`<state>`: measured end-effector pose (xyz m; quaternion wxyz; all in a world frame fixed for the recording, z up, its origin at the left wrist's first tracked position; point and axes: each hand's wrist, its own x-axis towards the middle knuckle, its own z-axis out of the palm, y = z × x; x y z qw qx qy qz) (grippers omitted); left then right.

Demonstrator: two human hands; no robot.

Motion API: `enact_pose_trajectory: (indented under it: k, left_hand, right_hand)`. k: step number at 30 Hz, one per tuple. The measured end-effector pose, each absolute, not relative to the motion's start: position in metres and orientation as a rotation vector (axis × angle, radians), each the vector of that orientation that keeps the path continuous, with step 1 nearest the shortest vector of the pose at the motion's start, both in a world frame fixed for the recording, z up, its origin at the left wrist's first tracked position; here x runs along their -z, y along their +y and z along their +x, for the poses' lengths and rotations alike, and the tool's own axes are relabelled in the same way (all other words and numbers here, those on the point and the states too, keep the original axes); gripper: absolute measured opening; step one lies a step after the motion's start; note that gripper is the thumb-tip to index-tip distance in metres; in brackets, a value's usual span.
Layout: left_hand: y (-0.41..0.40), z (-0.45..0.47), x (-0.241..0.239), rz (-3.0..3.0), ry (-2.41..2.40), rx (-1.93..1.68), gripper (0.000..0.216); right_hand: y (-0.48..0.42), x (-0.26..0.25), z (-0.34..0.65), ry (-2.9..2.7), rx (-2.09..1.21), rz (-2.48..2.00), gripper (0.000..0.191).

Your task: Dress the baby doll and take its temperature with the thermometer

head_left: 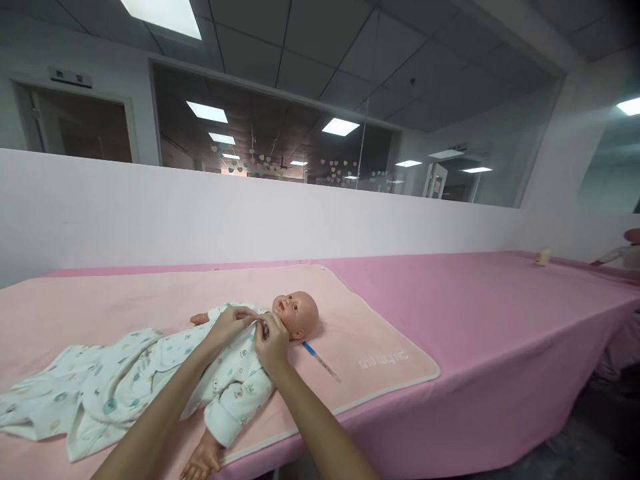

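Note:
A baby doll (305, 312) lies on its back, its head to the right, dressed in a white patterned baby outfit (155, 357). At the doll's neck, my left hand (234, 325) pinches the outfit's collar. My right hand (273, 339) grips the collar right beside it, fingers bent and pressed together. Whatever fastening lies between the fingertips is hidden. Close to the doll's head, a thermometer (323, 362) with a blue end rests on the peach blanket (385, 333).
A pink cloth (475, 313) covers the long table, its front edge running up to the right. Behind stands a low white wall (300, 220) with a window above. Far right are a small pale bottle (543, 257) and part of another doll (627, 257).

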<state>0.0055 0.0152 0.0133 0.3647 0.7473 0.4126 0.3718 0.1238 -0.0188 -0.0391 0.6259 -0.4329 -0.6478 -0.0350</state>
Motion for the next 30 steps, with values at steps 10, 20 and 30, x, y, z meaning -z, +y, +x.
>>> enact_pose_trajectory:
  k: [10,20,30]
  left_hand:
    - [0.001,-0.002,-0.025,2.050,0.857,-0.779,0.037]
    - [0.008,-0.001,-0.013,2.201,1.004,-0.889,0.031]
    - [0.007,0.000,-0.013,2.210,0.948,-0.869,0.031]
  right_hand:
    - [-0.020,0.038,0.124,-1.464,0.112,-1.060,0.019]
    - [-0.018,0.038,0.126,-1.496,0.026,-1.057,0.019]
    - [-0.016,0.035,0.130,-1.533,0.013,-1.022,0.030]
